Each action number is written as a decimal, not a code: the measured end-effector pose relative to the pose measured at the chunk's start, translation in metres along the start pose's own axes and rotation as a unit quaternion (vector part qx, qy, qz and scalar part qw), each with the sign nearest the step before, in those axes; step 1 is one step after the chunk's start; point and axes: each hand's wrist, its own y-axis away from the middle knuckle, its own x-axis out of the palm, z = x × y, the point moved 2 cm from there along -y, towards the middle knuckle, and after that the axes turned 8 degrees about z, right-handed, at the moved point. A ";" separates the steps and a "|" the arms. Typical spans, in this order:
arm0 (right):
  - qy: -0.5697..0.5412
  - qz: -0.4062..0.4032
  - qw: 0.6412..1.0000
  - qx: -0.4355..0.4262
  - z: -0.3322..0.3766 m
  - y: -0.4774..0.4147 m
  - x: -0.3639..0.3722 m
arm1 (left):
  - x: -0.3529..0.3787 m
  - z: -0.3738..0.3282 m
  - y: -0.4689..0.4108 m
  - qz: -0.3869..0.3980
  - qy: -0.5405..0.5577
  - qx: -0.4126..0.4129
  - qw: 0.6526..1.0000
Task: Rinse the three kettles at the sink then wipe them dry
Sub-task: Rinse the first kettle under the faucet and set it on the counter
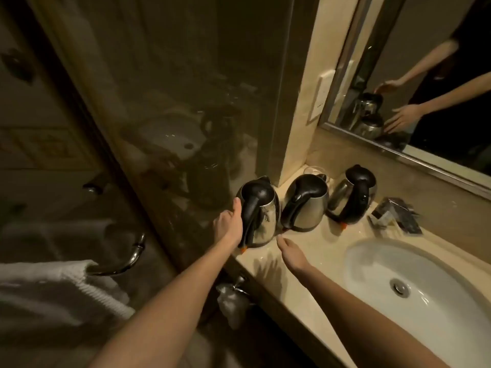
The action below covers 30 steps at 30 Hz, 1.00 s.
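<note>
The stone counter [305, 251] runs under a wide mirror [425, 75], with one oval sink [372, 261] sunk into it and one white towel [53, 288] on a rail well off to the left. Three steel kettles stand in a row at the counter's far left, none yet at the sink: the left kettle [265, 216] at the very edge, the middle kettle [308, 211] just beside it, the right kettle [353, 197] nearest the single tap [396, 213]. The left hand [229, 224] is wrapped on the left kettle's black handle, thumb up, its fingers hidden behind. The right hand [292, 253] is spread flat with straight fingers, holding nothing, its tips near the middle kettle's base. The likeliest trouble is that edge. A one-handed lift could swing the left kettle off the counter or knock it into its neighbour. The counter's sheen may be water, so a base could skid. Any water left inside would shift the weight suddenly.
</note>
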 end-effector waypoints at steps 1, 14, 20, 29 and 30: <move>0.004 0.002 1.000 0.001 0.000 -0.011 -0.001 | 0.005 -0.003 -0.007 0.003 -0.005 -0.014 1.000; 0.069 0.055 0.996 -0.020 -0.048 -0.112 0.000 | 0.039 0.003 -0.046 -0.001 0.079 -0.127 0.989; 0.096 0.066 0.993 -0.022 -0.026 -0.087 -0.008 | 0.036 0.005 -0.041 -0.013 0.137 -0.115 0.984; 0.140 0.029 0.989 -0.050 -0.001 0.001 -0.016 | 0.006 0.011 0.016 -0.003 0.172 -0.057 0.984; 0.150 0.021 0.987 -0.050 -0.002 0.013 -0.016 | 0.003 0.009 0.026 0.008 0.176 -0.045 0.983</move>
